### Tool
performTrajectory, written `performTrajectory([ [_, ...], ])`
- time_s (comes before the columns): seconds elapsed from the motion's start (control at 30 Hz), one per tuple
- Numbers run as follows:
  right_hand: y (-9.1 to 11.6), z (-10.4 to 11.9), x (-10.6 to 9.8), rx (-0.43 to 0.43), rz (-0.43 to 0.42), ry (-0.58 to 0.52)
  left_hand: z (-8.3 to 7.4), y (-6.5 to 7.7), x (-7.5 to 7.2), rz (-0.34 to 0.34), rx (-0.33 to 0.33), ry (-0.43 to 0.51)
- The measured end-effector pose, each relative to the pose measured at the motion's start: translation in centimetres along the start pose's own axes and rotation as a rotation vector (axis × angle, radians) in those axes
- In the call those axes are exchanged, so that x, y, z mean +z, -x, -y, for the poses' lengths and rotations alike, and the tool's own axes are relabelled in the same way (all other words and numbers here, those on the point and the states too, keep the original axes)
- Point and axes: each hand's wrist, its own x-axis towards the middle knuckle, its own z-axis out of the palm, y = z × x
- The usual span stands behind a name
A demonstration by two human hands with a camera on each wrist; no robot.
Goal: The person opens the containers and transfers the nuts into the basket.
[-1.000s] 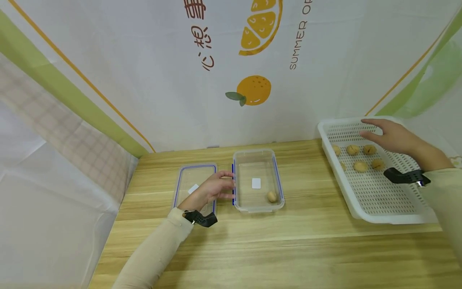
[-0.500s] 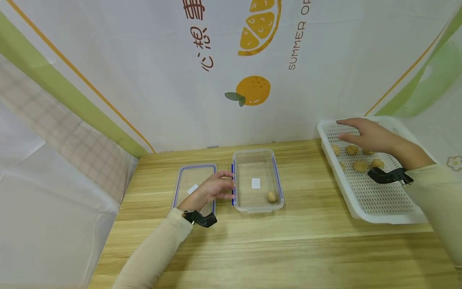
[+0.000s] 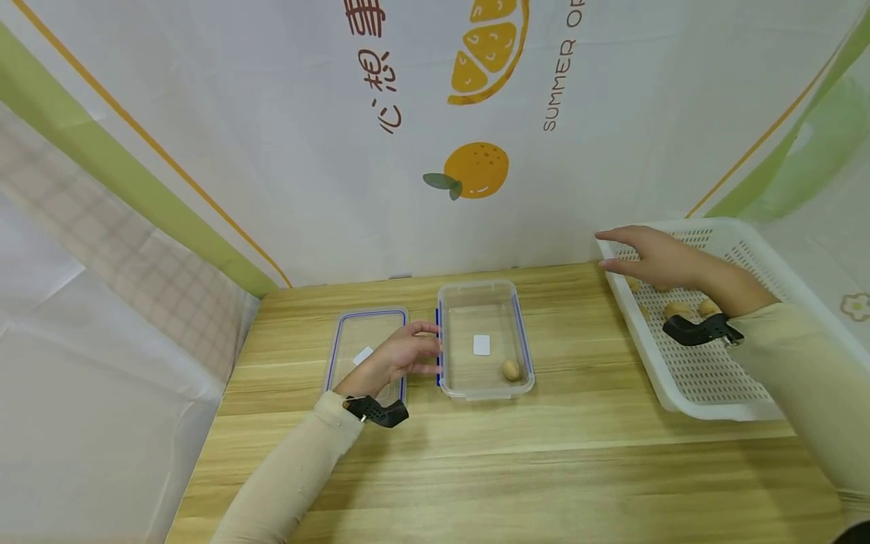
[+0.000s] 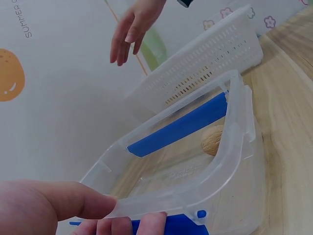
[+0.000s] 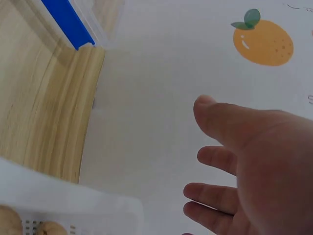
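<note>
In the head view my left hand (image 3: 408, 351) is at the left side of a clear plastic box (image 3: 462, 389). The left wrist view shows its thumb (image 4: 93, 201) against the rim and its fingertips (image 4: 152, 223) at a blue latch (image 4: 183, 226). One walnut (image 3: 511, 369) lies in the box's near right corner. My right hand (image 3: 659, 257) hovers over the left rim of a white perforated basket (image 3: 642, 355), fingers extended and apart from the thumb, holding nothing visible. Several walnuts (image 3: 677, 310) lie in the basket, some hidden under that hand.
A clear lid (image 3: 370, 321) with a blue seal lies left of the box, partly under my left wrist. All stand on a wood-grain table (image 3: 489, 468). A white printed cloth (image 3: 326, 189) hangs along the back edge.
My right hand has moved left, from above the middle of the basket to its left rim, fingers still extended. The left hand, box and walnut in it have stayed put.
</note>
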Motion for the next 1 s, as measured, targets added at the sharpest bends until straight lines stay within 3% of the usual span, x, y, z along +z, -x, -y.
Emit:
performTrajectory([
  [0.33,-2.5,2.5,2.0,-0.052,0.028,-0.041,0.0,0.0,-0.1,0.011,0.004,0.000],
  [0.87,-6.0,5.7,5.5,-0.234,0.056,-0.024,0.1,0.0,-0.1,0.013,0.009,0.000],
  [1.0,-6.9,6.4,6.1,-0.244,0.106,-0.047,0.1,0.0,-0.1,0.011,0.005,0.001],
])
